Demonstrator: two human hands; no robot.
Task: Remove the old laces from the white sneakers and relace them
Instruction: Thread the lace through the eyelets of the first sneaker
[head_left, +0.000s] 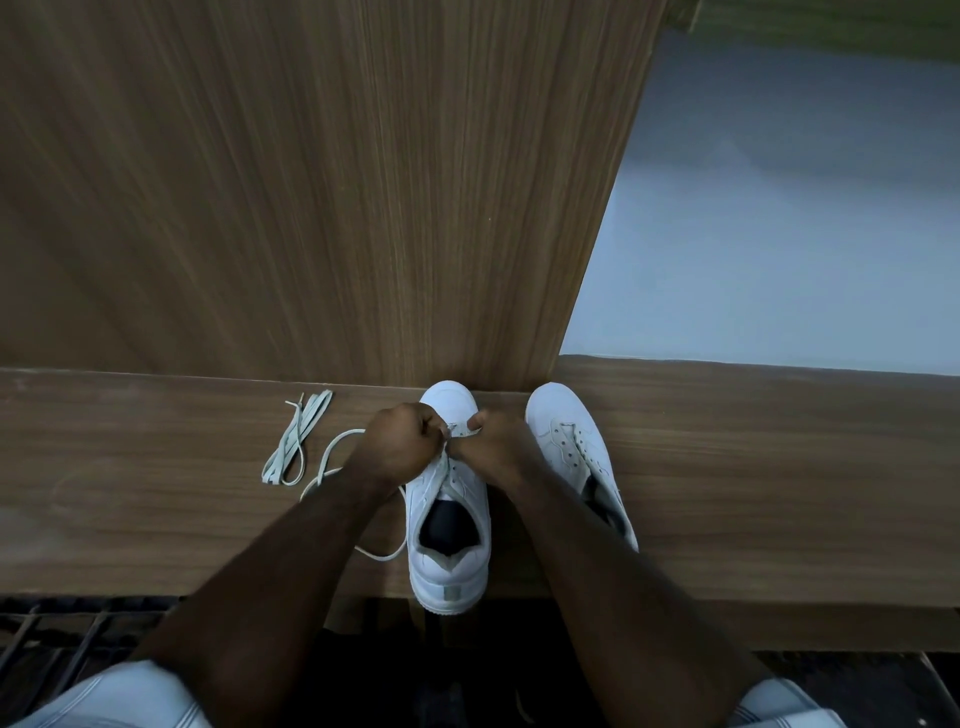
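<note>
Two white sneakers stand on a wooden shelf, toes against the back panel. My left hand (400, 441) and my right hand (491, 441) meet over the eyelets of the left sneaker (451, 545), each pinching the white lace (332, 457) near the toe end. The lace loops out to the left behind my left forearm and comes back near the sneaker's side. The right sneaker (574, 441) has bare eyelets and no lace. A loose white lace (296, 441) lies folded in a bundle on the shelf to the left.
The wooden shelf (753, 467) runs the width of the view, with an upright wooden panel (311, 182) behind it. A pale wall shows at the right. A dark metal grille (62, 634) lies below the shelf's front edge at the left.
</note>
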